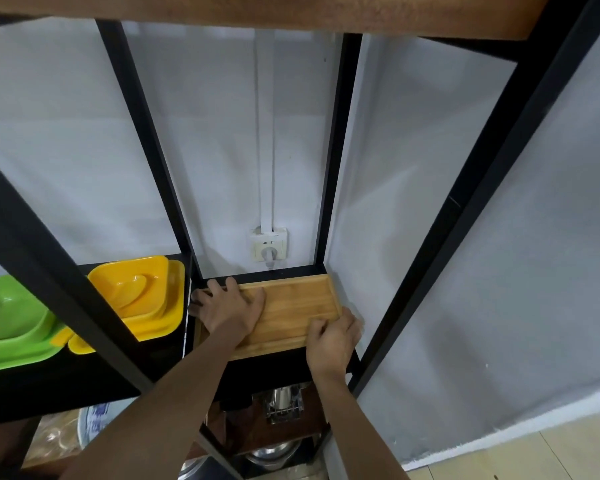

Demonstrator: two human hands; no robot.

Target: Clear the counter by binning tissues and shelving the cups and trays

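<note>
Looking down into a black metal shelf unit [329, 188] set against a pale wall. Lying flat on the right-hand black shelf [274, 367]: a wooden tray [291, 306], its far edge close to the rear bar of the frame, its right end near the right upright.

Left hand [231, 306] pressing down on the tray's left end, palm flat, fingers spread wide and reaching toward the back rim, thumb side hanging over the left edge. Not wrapping around anything, just lying open on the wood.

Right hand [333, 336] gripping the tray's near right corner, fingers curled over the rim onto the top face, thumb hidden underneath or behind. Closed on the tray's edge, as far as can be seen.

Both forearms coming up from the bottom of the view, left one crossing in front of the shelf's front edge.

Sitting in the neighbouring bay to the left: yellow plastic dishes [142, 296] stacked together, and beside them, further left, green plastic dishes [11, 327], partly cut by a black diagonal bar [49, 271].

Showing on the wall behind the tray: a white socket [269, 249] with a plug in it, and a white cable duct [265, 133] running straight up from it.

Glinting below the tray's shelf: metal ware [283, 403] on a lower level, too dim to name properly. Wooden top board [291, 12] running across overhead.
</note>
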